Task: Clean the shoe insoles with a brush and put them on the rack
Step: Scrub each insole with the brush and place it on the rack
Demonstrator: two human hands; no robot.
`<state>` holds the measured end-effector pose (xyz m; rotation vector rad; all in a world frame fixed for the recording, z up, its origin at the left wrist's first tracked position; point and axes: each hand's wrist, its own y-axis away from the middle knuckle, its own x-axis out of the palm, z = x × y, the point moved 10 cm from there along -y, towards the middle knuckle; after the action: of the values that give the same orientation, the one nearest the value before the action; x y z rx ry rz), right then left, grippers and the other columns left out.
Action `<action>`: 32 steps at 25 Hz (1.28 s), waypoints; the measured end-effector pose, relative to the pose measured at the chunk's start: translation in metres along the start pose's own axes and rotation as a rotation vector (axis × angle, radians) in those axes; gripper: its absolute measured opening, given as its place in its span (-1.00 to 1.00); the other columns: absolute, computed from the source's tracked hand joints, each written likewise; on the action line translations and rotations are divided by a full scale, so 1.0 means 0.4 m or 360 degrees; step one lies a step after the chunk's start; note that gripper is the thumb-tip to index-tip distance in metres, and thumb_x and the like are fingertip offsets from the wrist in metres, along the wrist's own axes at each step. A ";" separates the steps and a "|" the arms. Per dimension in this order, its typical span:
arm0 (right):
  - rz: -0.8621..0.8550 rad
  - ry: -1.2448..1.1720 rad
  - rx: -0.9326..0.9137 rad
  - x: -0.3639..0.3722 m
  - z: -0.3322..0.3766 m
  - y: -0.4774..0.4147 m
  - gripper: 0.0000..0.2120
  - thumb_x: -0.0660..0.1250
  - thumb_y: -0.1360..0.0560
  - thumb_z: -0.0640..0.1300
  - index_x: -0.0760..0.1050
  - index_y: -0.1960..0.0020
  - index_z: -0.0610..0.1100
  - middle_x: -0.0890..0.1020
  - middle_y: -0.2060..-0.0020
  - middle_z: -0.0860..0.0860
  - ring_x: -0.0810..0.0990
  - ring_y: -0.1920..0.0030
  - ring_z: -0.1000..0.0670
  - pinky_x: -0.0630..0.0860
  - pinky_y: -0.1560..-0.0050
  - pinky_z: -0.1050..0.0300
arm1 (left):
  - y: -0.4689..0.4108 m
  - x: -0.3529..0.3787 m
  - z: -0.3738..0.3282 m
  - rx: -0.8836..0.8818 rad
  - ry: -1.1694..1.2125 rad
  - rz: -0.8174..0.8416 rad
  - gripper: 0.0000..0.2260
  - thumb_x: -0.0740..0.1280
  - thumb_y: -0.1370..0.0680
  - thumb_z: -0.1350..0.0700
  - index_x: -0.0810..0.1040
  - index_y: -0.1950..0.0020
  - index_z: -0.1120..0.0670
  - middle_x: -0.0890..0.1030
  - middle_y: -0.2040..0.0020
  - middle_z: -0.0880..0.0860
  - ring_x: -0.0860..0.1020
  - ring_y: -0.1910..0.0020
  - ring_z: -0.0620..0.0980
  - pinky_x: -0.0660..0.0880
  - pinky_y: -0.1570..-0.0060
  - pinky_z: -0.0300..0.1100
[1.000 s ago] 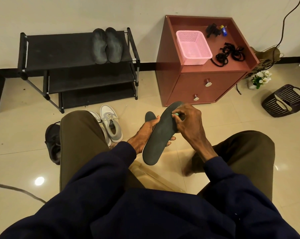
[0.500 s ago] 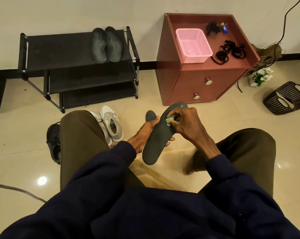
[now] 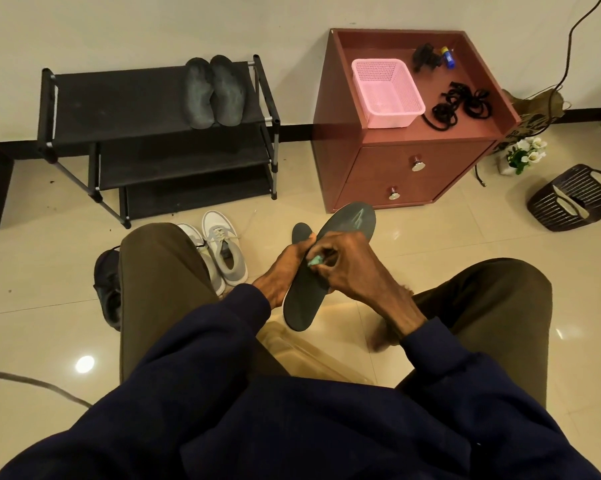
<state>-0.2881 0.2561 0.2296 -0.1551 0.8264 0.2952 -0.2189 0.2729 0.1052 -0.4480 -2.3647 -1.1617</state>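
A dark grey insole (image 3: 306, 299) with a faint logo near its toe is held tilted above my lap. My left hand (image 3: 281, 271) grips it from underneath on its left edge, together with a second dark insole (image 3: 301, 232) whose tip shows behind. My right hand (image 3: 347, 268) is closed on a small teal brush (image 3: 315, 261) pressed against the insole's middle. Two more dark insoles (image 3: 216, 91) lie side by side on the top shelf of the black shoe rack (image 3: 119, 109) at the back left.
A pair of grey sneakers (image 3: 219, 251) and a black shoe (image 3: 107, 292) sit on the floor by my left knee. A red-brown drawer cabinet (image 3: 410, 174) carries a pink basket (image 3: 387, 93) and black laces. A dark slatted basket (image 3: 574, 199) lies at right.
My right hand with the brush has slid down the insole from near the toe toward its middle, uncovering the logo at the toe. The left hand keeps its hold.
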 end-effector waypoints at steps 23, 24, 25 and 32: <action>-0.0180 0.0014 0.0278 -0.079 -0.100 0.013 -0.86 0.56 -0.38 -0.33 0.71 0.12 -0.16 0.71 0.24 0.03 0.67 0.30 0.12 0.65 0.22 0.26 | -0.013 0.028 0.006 -0.0024 0.0010 0.0102 -0.37 0.17 -0.65 -0.27 0.46 -0.47 0.21 0.60 -0.24 0.29 0.66 0.05 0.23 0.60 0.13 0.04; -0.0027 -0.0103 0.0284 -0.044 -0.077 0.017 -0.87 0.56 -0.38 -0.33 0.70 0.11 -0.17 0.71 0.26 0.01 0.68 0.32 0.11 0.67 0.24 0.21 | -0.015 0.022 0.006 -0.0024 0.0030 0.0086 -0.38 0.19 -0.65 -0.26 0.46 -0.47 0.21 0.59 -0.22 0.28 0.66 0.08 0.22 0.60 0.14 0.05; 0.0100 -0.0217 0.0300 -0.017 -0.061 0.021 -0.88 0.56 -0.39 -0.33 0.69 0.11 -0.19 0.71 0.27 -0.01 0.70 0.33 0.08 0.68 0.26 0.16 | -0.014 0.017 0.003 -0.0020 0.0047 0.0061 -0.40 0.19 -0.65 -0.25 0.48 -0.45 0.20 0.59 -0.21 0.28 0.66 0.09 0.21 0.61 0.15 0.05; -0.0442 0.0140 0.0362 -0.134 -0.158 0.006 -0.87 0.59 -0.39 -0.25 0.69 0.08 -0.17 0.72 0.21 -0.01 0.67 0.27 0.11 0.69 0.16 0.13 | -0.014 0.017 0.006 -0.0036 0.0025 0.0072 -0.36 0.13 -0.66 -0.27 0.48 -0.44 0.23 0.59 -0.29 0.33 0.65 -0.04 0.24 0.62 0.09 0.02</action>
<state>-0.3675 0.2321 0.2272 -0.0685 0.9071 -0.0677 -0.2279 0.2720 0.1041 -0.4960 -2.3183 -1.1684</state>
